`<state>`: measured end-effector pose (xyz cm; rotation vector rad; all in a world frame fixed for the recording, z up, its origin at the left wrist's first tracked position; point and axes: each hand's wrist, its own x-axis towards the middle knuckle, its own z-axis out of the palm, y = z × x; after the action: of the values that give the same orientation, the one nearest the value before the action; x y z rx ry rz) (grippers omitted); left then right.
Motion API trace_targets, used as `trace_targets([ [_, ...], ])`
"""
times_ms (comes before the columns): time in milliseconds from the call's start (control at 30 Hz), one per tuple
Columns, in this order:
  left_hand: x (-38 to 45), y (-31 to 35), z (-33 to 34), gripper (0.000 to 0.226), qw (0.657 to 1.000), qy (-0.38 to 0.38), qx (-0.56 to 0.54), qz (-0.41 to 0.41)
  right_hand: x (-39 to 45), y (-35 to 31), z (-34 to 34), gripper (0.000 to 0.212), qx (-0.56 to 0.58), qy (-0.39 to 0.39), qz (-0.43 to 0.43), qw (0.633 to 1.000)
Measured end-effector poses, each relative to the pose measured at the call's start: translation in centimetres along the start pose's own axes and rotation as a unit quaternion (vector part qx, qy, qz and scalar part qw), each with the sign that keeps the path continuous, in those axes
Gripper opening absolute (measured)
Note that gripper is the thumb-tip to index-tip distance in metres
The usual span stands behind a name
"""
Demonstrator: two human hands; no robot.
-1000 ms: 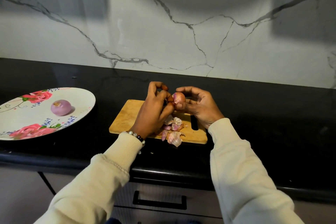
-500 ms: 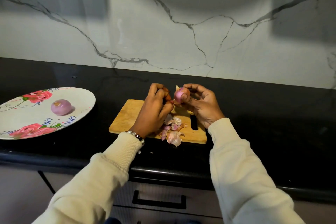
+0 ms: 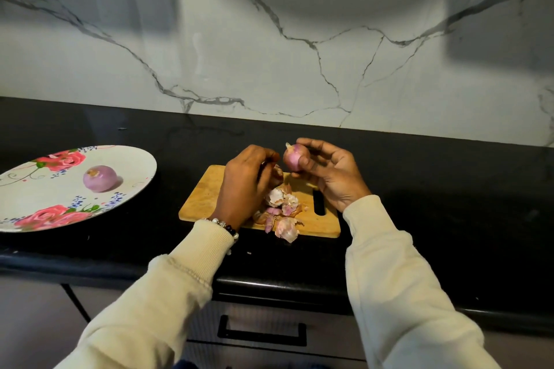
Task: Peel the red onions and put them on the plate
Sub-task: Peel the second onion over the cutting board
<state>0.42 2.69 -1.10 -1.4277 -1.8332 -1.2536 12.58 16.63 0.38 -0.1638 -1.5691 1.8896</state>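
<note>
Fingers (image 3: 305,162) of right hand (image 3: 332,172) pinch onion (image 3: 294,158) — above board (image 3: 207,198).

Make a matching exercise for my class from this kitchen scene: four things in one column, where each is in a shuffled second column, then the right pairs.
Things
1. peeled onion
2. onion being peeled
3. onion skins
4. cutting board

Places
A. lying on the black counter
B. held in the right hand
C. resting on the floral plate
D. heaped on the wooden board

Pairs: 1-C, 2-B, 3-D, 4-A
</note>
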Motion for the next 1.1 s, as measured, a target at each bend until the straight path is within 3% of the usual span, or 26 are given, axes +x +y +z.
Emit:
trace_targets([
  [300,0.1,0.8,-0.3,0.02,0.995,0.012,-0.075,-0.069,-0.3,0.1,0.0,0.056,-0.051,-0.067,-0.016,0.996],
  [800,0.0,1.6,-1.0,0.008,0.979,-0.009,-0.138,-0.151,-0.5,0.2,0.1,0.054,-0.102,-0.071,-0.026,0.992],
  [1000,0.0,1.7,-0.8,0.01,0.956,-0.001,-0.194,-0.219,-0.5,0.2,0.2,0.053,-0.094,-0.068,-0.024,0.993],
  [1100,0.0,1.4,-0.5,0.02,0.92,-0.015,-0.276,-0.276,-0.5,0.2,0.2,0.053,-0.098,-0.065,-0.031,0.993],
])
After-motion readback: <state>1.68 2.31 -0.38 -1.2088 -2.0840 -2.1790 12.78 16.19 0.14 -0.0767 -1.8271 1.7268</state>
